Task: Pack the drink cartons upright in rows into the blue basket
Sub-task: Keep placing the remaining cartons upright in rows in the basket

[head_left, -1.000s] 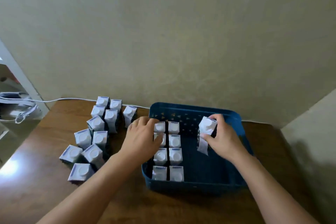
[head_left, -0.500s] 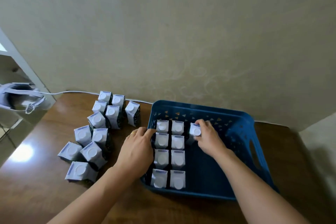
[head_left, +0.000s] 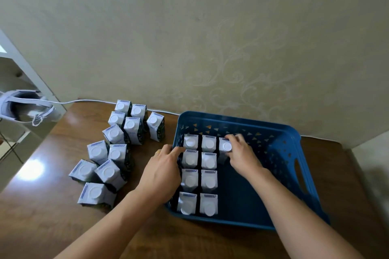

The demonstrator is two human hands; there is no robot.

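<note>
The blue basket (head_left: 280,153) stands on the brown table. Inside it, several white-capped drink cartons (head_left: 199,176) stand upright in two rows along its left side. My right hand (head_left: 242,155) grips one more carton (head_left: 224,147) at the far end of the basket, upright beside the second row. My left hand (head_left: 162,172) rests on the basket's left rim, fingers touching the far-left carton. Several loose cartons (head_left: 114,149) stand on the table left of the basket.
A patterned wall rises close behind the basket. A white cable (head_left: 84,101) runs along the table's back edge to a white headset-like object (head_left: 23,107) at the far left. The basket's right half holds no cartons. The table edge falls away at right.
My right hand carried the carton from the basket's right side to the far end beside the second row and lowered it. The left hand stayed on the left rim.
</note>
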